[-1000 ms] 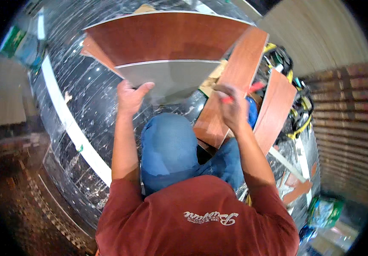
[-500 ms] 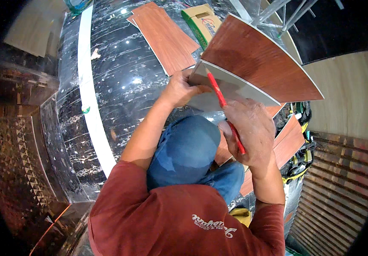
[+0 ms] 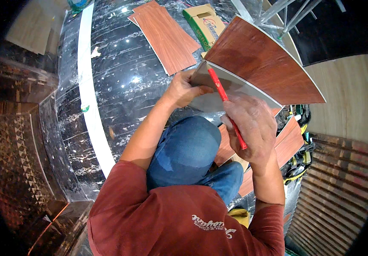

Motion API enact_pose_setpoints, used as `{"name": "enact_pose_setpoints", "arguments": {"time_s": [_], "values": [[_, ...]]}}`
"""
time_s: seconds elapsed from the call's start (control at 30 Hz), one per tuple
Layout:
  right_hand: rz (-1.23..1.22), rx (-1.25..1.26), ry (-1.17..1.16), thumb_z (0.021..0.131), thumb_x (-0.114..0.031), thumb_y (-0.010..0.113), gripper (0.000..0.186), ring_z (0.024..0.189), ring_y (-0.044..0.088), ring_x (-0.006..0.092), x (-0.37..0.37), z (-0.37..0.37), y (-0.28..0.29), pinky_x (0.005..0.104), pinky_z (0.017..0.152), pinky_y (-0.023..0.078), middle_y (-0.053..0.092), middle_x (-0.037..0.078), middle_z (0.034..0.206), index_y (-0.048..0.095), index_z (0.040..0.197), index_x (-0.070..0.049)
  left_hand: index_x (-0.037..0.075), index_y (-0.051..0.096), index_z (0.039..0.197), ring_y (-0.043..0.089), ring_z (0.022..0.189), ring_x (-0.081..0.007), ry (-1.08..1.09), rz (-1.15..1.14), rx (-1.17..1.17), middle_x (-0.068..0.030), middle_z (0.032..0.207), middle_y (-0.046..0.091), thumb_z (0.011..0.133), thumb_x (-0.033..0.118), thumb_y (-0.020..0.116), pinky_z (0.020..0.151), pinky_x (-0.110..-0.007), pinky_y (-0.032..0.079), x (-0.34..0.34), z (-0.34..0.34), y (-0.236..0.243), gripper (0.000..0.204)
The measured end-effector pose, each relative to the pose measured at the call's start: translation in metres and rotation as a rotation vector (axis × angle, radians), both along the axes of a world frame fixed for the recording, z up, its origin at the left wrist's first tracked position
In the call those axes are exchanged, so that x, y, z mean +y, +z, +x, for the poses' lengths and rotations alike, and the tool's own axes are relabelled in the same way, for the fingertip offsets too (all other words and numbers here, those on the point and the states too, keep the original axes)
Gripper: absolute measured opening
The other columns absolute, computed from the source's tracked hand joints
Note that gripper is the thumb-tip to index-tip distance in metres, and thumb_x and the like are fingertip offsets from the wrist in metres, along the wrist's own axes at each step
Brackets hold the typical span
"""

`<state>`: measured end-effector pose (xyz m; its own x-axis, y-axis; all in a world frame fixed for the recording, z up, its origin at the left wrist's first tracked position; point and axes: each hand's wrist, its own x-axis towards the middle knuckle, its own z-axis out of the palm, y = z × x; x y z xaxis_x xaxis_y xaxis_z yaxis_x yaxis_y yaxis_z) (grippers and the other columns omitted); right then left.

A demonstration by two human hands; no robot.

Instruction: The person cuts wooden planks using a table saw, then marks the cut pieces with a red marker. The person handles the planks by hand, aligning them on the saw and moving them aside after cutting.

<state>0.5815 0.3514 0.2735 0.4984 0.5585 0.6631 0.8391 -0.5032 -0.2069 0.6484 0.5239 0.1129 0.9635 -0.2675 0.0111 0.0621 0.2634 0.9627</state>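
My left hand (image 3: 180, 90) grips the left end of a grey-faced board (image 3: 235, 87), its thumb on the near face. Behind it rises a reddish wood-grain floor plank (image 3: 260, 59). The two meet along a pale edge; whether they are joined I cannot tell. A red carpenter's pencil (image 3: 220, 87) is in my closed right hand (image 3: 252, 126), its tip at or very near the grey board's upper left corner. Fingers of the right hand are partly hidden behind its back.
Wood-grain planks (image 3: 164, 38) lie stacked on the dark marbled floor beside a green-and-tan carton (image 3: 207, 25). More planks (image 3: 288, 138) and a black-and-yellow tool bag (image 3: 299, 160) are at the right. Metal legs (image 3: 277, 15) stand at the far right. A white strip (image 3: 91, 85) crosses the left floor.
The boards have shifted slightly right and down. My right hand and the pencil have moved a little, with the tip still close to the same corner. Both grips stay the same.
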Motion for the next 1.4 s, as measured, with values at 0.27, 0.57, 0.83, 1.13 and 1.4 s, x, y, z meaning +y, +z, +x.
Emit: {"name": "enact_pose_setpoints", "arguments": {"time_s": [0.27,0.57,0.83,1.13,1.4], "values": [[-0.063,0.002,-0.038,0.073,-0.013,0.068,0.034,0.091,0.066,0.0276,-0.002,0.002,0.006,0.0373,0.079,0.052,0.068,0.013,0.102,0.066,0.106,-0.004,0.003,0.069,0.105,0.063,0.084,-0.0096,0.07,0.243,-0.11,-0.0039,0.095,0.072,0.075,0.01,0.08,0.076,-0.029,0.052,-0.001,0.001,0.003,0.032],[-0.02,0.023,-0.076,0.073,-0.008,0.075,0.037,0.092,0.067,0.0303,-0.009,-0.003,0.006,0.0391,0.08,0.053,0.069,0.013,0.102,0.065,0.109,-0.006,0.004,0.07,0.099,0.063,0.08,-0.0092,0.116,0.135,-0.153,-0.0019,0.089,0.072,0.077,0.014,0.079,0.074,-0.028,0.052,-0.004,0.004,-0.009,0.026],[-0.018,0.035,-0.188,0.068,-0.008,0.073,0.035,0.085,0.067,0.0293,-0.065,-0.036,0.001,0.0396,0.076,0.055,0.068,0.015,0.098,0.067,0.102,-0.001,0.0,0.07,0.099,0.064,0.082,-0.0112,0.103,0.2,-0.194,-0.0034,0.093,0.072,0.075,0.004,0.079,0.077,-0.029,0.052,-0.006,0.0,0.0,0.026],[-0.027,0.014,-0.332,0.067,0.0,0.074,0.036,0.084,0.067,0.0311,-0.111,-0.07,0.003,0.0392,0.073,0.055,0.068,0.017,0.094,0.065,0.101,0.003,0.0,0.068,0.1,0.064,0.086,-0.0129,0.122,0.083,-0.273,-0.0052,0.096,0.071,0.074,0.004,0.082,0.081,-0.029,0.051,-0.01,0.0,-0.01,0.03],[0.011,0.019,-0.343,0.067,-0.002,0.072,0.037,0.088,0.067,0.0316,-0.117,-0.076,0.0,0.0405,0.076,0.054,0.067,0.016,0.099,0.065,0.103,0.001,-0.001,0.067,0.102,0.064,0.088,-0.014,0.15,0.122,-0.291,-0.0055,0.097,0.07,0.075,0.005,0.081,0.083,-0.029,0.05,-0.012,0.0,-0.011,0.031]]}}
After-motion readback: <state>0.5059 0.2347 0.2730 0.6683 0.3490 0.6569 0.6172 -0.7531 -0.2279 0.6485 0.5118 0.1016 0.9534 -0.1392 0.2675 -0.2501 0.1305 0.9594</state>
